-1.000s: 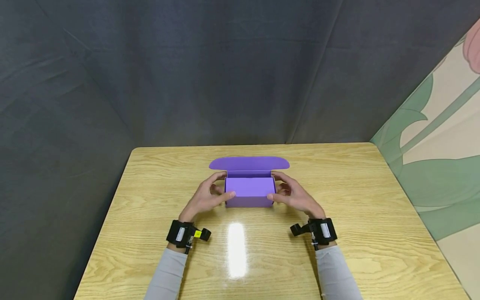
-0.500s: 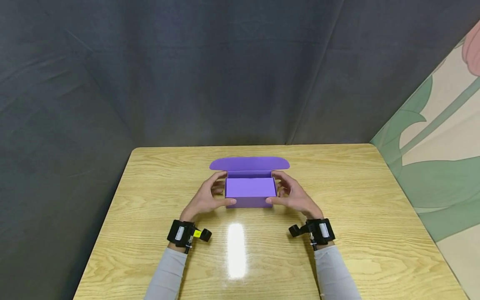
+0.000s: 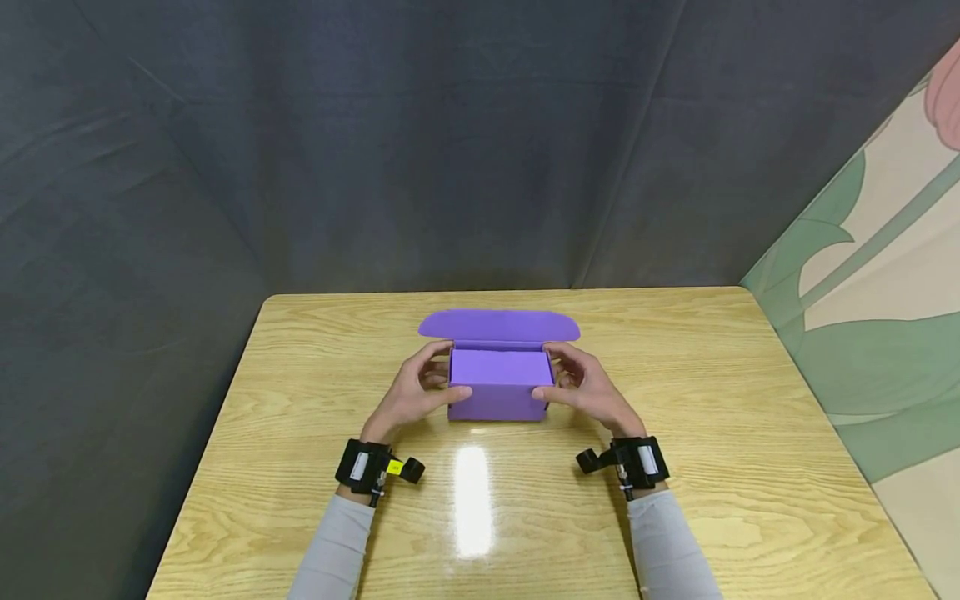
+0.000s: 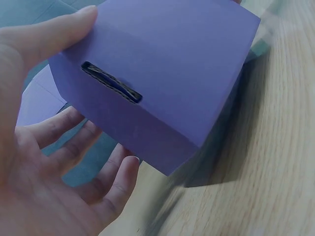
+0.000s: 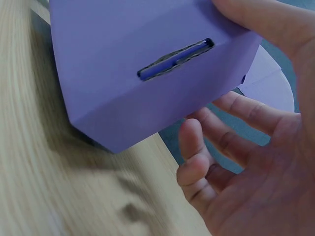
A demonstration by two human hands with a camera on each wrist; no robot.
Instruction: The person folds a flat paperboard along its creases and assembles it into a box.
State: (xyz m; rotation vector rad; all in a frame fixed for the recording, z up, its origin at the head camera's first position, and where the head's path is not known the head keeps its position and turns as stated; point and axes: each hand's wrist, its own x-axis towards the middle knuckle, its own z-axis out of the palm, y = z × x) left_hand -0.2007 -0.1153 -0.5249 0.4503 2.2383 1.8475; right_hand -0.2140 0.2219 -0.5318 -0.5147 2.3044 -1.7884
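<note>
A small purple cardboard box (image 3: pixel 499 402) is held between both hands over the middle of the table. Behind it, its wide rounded lid flap (image 3: pixel 498 325) stands raised at the back. My left hand (image 3: pixel 408 390) grips the left end, thumb on the front face and fingers along the side. On the right end, my right hand (image 3: pixel 592 390) grips it the same way. A cut slot (image 4: pixel 112 82) shows near a lower edge in the left wrist view, and a matching slot (image 5: pixel 174 60) in the right wrist view. The box's inside is mostly hidden.
The light wooden table (image 3: pixel 285 525) reflects a bright strip of light in front of the box. A dark curtain (image 3: pixel 450 167) hangs behind and to the left. Flower-patterned fabric (image 3: pixel 885 350) lies off the table's right edge.
The box has tilted back slightly, so more of its front face shows. Both thumbs slid down the front, then rose a little. The hands have otherwise barely moved.
</note>
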